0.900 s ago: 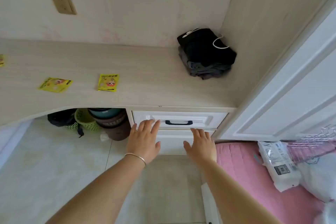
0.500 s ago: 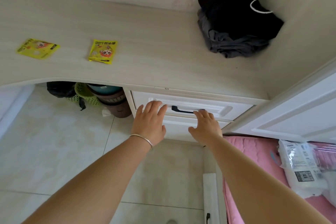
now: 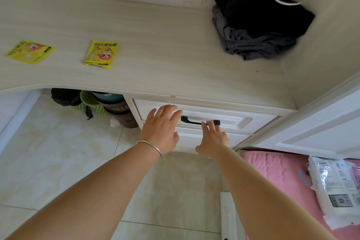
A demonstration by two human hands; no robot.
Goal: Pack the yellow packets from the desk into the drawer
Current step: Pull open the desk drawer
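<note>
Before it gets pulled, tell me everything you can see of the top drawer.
The top drawer is closed, its white panelled front sitting flush just under the desk edge. A black bar handle runs horizontally across its middle. The right hand has fingers reaching the handle's right end; the left hand lies flat over the front's left part. Its inside is hidden.

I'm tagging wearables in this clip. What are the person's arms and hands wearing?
Both forearms are bare, with no sleeves in view. The left hand has a thin silver bangle at the wrist. The right hand shows no ring, watch or glove.
</note>
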